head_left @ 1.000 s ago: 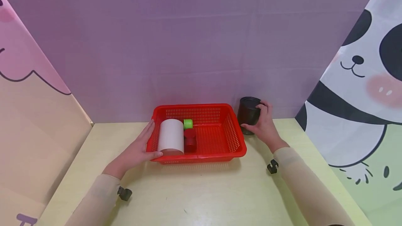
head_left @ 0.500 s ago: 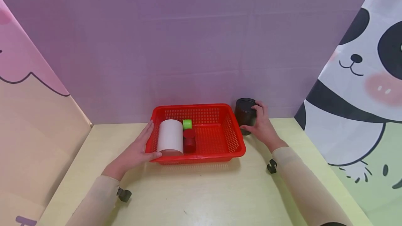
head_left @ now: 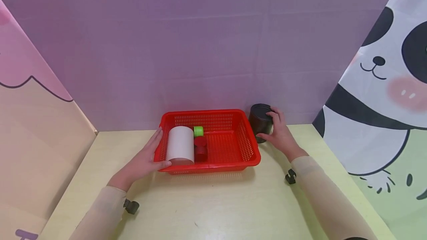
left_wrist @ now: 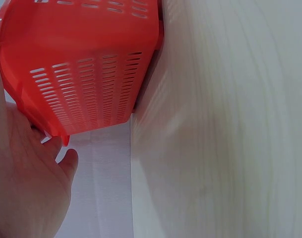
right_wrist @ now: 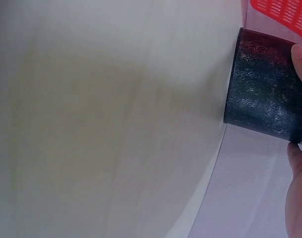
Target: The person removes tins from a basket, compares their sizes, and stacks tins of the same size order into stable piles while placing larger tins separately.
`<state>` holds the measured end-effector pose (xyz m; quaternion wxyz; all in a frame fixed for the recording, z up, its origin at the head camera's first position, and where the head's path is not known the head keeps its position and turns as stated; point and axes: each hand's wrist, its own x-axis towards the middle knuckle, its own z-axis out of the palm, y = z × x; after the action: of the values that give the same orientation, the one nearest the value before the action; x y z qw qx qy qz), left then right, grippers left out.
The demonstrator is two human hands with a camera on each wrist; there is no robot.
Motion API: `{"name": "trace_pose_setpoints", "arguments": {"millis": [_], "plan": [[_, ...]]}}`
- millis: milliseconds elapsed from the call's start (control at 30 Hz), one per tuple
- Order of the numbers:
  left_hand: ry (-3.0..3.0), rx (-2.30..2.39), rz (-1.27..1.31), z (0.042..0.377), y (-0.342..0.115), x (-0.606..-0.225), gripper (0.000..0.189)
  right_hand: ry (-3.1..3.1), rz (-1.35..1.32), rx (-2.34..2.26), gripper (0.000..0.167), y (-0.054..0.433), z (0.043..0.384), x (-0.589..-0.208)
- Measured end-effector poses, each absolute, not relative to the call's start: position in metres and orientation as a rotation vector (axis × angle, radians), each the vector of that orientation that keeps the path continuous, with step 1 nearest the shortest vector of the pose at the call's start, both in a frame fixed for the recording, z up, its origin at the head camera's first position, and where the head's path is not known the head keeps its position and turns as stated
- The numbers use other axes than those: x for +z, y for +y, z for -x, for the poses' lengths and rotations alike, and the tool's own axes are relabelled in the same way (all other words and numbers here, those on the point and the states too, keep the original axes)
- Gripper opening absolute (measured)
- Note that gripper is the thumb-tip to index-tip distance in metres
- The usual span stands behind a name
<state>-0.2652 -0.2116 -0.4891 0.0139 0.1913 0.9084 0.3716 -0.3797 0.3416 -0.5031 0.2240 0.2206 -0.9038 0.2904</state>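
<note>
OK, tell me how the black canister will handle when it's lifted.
The black canister is probably stiff: its sides look straight even in the right hand's grip. Its faintly glossy surface might be a little slippery. It is upright now, but being round-sided, it would likely roll if laid over.

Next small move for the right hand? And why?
Probably lift the black can until its base clears the basket's rim. The right hand already grips it, upright, just outside the red basket, whose right part shows bare floor. The left hand rests on the opposite end, so the basket should stay put.
</note>
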Motion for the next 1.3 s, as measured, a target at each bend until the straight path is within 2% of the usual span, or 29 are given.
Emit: {"name": "trace_pose_setpoints", "arguments": {"millis": [600, 1300], "plan": [[2.831, 1.156, -0.618, 0.267, -0.213, -0.489, 0.130, -2.531, -0.593, 0.786, 0.100, 0.339, 0.380, -0.498], [2.823, 1.159, -0.609, 0.267, -0.213, -0.490, 0.130, -2.520, -0.482, 0.847, 0.088, 0.345, 0.368, -0.485]]}}
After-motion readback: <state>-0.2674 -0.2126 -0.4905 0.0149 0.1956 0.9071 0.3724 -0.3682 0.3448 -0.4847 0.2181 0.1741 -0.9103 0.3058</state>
